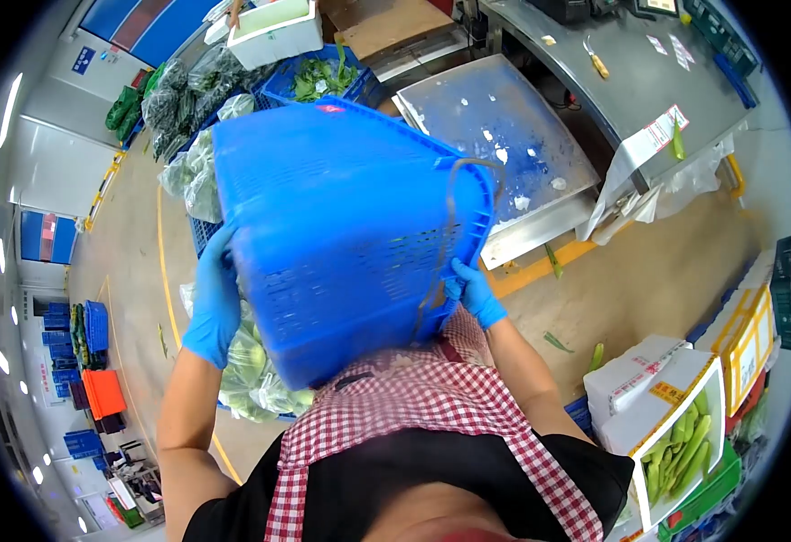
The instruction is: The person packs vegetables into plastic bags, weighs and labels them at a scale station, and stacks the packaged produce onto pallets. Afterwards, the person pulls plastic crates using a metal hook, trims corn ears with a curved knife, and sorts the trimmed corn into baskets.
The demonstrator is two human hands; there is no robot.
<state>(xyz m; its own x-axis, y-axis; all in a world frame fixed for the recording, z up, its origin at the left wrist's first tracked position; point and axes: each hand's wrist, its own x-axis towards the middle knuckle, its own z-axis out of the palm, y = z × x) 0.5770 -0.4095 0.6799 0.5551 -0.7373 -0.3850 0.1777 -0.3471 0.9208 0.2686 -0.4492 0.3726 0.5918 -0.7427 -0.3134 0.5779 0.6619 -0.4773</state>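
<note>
A big blue plastic basket [323, 199] is tilted on its side in front of my chest, with slotted walls and a metal wire handle [450, 212] near its rim. My left hand [216, 303], in a blue glove, grips the basket's lower left side. At the right, my gloved right hand [477, 294] is closed on the rim side near the handle. The inside of the basket faces away, so I cannot see its contents. Bagged green vegetables [251, 366] show partly behind the basket, at its lower left.
A metal platform [504, 126] with white scraps stands ahead, beside a steel table [635, 90] with a wooden-handled tool [597, 59]. A blue crate of leafy greens [323, 79] is behind the basket. At the right, a white foam box [684, 443] holds long green vegetables. Leaf scraps lie on the floor.
</note>
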